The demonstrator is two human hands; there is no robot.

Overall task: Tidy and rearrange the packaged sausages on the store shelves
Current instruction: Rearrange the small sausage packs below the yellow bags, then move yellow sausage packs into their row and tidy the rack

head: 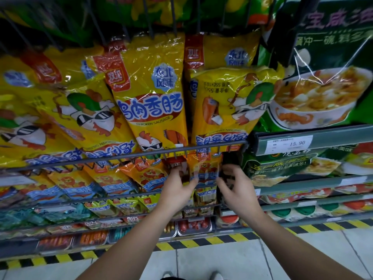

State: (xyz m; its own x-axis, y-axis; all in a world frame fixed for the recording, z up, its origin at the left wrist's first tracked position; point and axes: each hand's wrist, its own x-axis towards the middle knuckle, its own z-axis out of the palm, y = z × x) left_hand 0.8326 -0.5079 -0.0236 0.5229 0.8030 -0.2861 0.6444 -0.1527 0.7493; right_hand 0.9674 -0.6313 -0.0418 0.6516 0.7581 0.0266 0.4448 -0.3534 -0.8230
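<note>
Below, orange sausage packs (153, 176) in a wire rack (121, 158).

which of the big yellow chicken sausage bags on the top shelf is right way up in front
The yellow bag in the middle, reading CHICKEN SAUSAGE upright; the front bags on either side of it hang upside down.

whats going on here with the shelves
A person is tidying packaged sausages on wire store shelves. Both hands reach to the second row: the left hand and right hand flank an orange lion-print sausage pack, fingers touching its edges. Large yellow chicken sausage bags sit on the shelf above.
</note>
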